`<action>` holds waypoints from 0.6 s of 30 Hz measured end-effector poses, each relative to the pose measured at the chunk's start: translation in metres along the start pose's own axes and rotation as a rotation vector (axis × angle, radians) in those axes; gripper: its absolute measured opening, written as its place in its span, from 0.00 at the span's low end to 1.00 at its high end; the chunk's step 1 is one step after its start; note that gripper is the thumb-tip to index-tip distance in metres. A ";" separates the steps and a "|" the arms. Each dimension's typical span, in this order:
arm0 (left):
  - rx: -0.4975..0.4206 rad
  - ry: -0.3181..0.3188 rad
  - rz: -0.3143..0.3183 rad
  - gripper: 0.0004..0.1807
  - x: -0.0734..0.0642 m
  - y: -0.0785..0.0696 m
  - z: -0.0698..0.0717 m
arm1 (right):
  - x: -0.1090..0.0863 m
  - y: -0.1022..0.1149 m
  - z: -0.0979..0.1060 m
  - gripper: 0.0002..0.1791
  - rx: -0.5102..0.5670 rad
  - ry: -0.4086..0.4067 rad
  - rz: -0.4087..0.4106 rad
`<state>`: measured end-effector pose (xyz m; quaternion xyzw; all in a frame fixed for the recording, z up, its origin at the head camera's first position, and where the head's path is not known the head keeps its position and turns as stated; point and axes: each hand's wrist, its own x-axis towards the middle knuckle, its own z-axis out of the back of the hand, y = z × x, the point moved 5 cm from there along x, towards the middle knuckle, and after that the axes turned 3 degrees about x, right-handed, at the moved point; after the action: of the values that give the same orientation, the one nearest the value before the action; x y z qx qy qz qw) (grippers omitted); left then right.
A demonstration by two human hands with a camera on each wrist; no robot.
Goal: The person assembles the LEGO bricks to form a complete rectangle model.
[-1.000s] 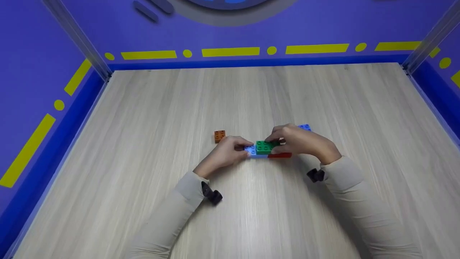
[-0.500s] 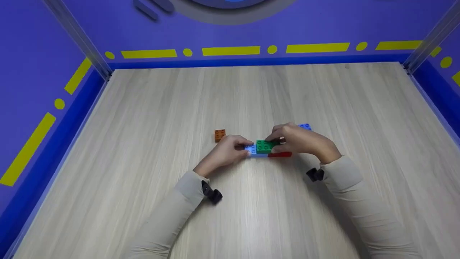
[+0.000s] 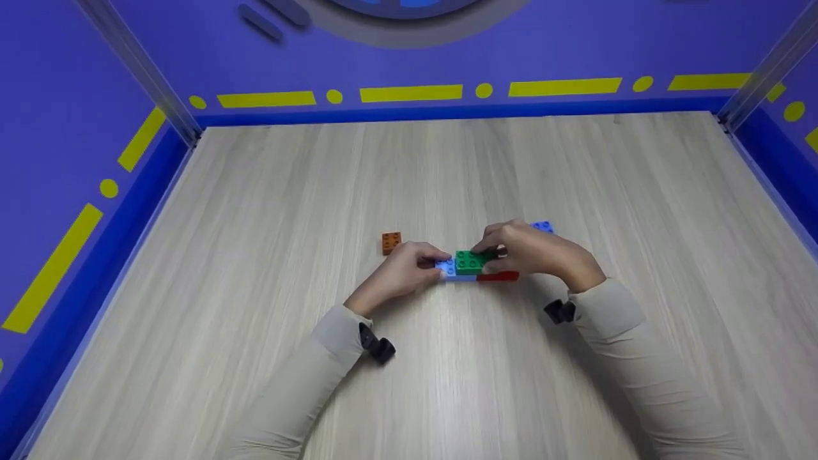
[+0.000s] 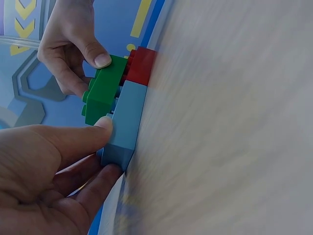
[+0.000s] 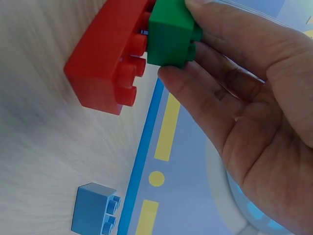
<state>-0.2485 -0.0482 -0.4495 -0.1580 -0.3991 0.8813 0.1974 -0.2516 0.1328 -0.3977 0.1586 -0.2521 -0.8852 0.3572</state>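
My left hand (image 3: pixel 409 268) pinches the left end of a light blue toy brick (image 4: pixel 126 115) between thumb and fingers. Against its right end, in line with it, lies a red brick (image 5: pixel 105 63) on the table. A green brick (image 3: pixel 470 262) spans the seam over these two, and my right hand (image 3: pixel 530 250) grips it by its right part with thumb and fingertips. In the left wrist view, studs show in a narrow gap between the green brick and the bricks beneath. The right hand covers part of the red brick in the head view.
An orange-brown brick (image 3: pixel 391 243) lies just beyond the left hand. Behind the right hand is another blue brick (image 3: pixel 543 227), partly hidden. The wood-grain table (image 3: pixel 287 211) is bounded by purple-blue walls (image 3: pixel 415 64) at the back and sides.
Both hands keep their hold on the bricks in the same place. Only a slight shift of the head view shows.
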 end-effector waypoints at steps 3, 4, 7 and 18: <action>0.001 0.001 -0.001 0.18 0.000 0.000 0.000 | 0.000 0.001 0.000 0.16 -0.002 0.000 0.004; 0.001 0.002 -0.003 0.18 0.000 0.000 0.000 | 0.000 0.001 0.000 0.16 -0.001 0.001 0.004; 0.005 0.002 -0.013 0.18 0.000 0.000 0.000 | 0.000 0.001 0.000 0.16 -0.003 0.002 0.006; 0.000 -0.010 -0.022 0.17 0.000 0.000 0.000 | 0.000 0.000 0.000 0.17 -0.009 0.002 -0.028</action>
<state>-0.2482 -0.0487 -0.4496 -0.1491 -0.4018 0.8800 0.2049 -0.2514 0.1331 -0.3978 0.1612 -0.2454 -0.8911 0.3460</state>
